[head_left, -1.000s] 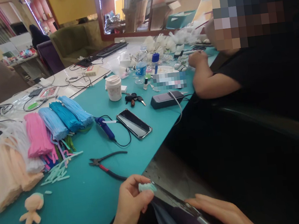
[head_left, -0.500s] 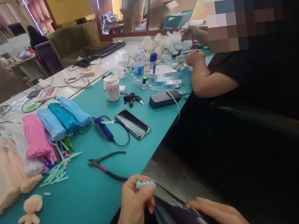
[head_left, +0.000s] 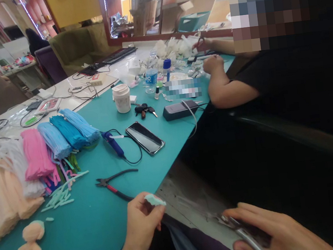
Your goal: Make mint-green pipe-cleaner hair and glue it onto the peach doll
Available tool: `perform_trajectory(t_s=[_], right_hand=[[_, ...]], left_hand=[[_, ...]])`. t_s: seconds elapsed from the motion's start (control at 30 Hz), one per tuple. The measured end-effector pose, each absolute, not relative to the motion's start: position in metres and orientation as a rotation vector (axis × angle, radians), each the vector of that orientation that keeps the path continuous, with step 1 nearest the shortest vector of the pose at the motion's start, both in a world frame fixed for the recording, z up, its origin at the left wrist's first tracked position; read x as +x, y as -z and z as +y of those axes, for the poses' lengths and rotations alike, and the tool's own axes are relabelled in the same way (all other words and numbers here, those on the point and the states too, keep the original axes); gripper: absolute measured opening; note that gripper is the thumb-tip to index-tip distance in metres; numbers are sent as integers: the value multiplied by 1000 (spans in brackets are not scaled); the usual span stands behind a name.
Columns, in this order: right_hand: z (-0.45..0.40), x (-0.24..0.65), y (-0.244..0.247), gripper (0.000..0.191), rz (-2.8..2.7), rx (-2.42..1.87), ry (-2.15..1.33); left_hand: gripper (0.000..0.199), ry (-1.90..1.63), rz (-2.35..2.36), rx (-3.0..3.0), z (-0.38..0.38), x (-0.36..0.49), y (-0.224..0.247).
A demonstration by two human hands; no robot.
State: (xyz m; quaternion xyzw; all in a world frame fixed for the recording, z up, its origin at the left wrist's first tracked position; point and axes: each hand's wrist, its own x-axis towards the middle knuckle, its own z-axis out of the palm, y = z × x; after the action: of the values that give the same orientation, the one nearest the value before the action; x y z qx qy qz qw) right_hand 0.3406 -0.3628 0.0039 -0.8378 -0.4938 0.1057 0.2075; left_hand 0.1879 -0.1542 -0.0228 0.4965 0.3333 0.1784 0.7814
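Note:
Pinched between the thumb and fingers of my left hand point(head_left: 144, 222) is a small mint-green fuzzy piece point(head_left: 155, 200), just off the table's front edge. My right hand point(head_left: 268, 225) holds metal scissors point(head_left: 241, 230), whose blades are blurred and point toward the green piece without touching it. On the teal mat point(head_left: 85, 230) lie black-and-red pliers point(head_left: 110, 186), close beyond my left hand. A peach doll figure point(head_left: 30, 249) with a mint patch on its head lies at the lower left, beside short mint-green strips point(head_left: 59, 196).
Bundles of pink point(head_left: 36, 154), blue and peach fuzzy stems lie at the left. A blue glue gun point(head_left: 113, 144), phone point(head_left: 145, 137), keys point(head_left: 145, 110), lidded cup point(head_left: 122, 98) and grey device point(head_left: 179, 110) stand farther back. Another person's arm point(head_left: 231, 91) rests at the right.
The scissors have moved right and away from the green piece with my right hand. My left hand has shifted slightly left, still pinching the piece. The view has shifted a little.

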Motion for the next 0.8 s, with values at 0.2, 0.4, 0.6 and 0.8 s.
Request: perform_trajectory(t_s=[0.2,0.4,0.6,0.8], right_hand=[[-347,349,-31,25,-1544,-2150,-541],[-337,353,-48,22,-1710,-2208,-455],[-330,356,-60,24,-1830,-2239,-364],[-325,356,-67,36,-1888,-2273,-313]], left_hand=[[15,-470,647,1117,-153,185,13],[8,-457,629,1191,-152,181,8],[13,-420,650,1208,-147,180,3],[8,-382,599,1352,-142,178,0]])
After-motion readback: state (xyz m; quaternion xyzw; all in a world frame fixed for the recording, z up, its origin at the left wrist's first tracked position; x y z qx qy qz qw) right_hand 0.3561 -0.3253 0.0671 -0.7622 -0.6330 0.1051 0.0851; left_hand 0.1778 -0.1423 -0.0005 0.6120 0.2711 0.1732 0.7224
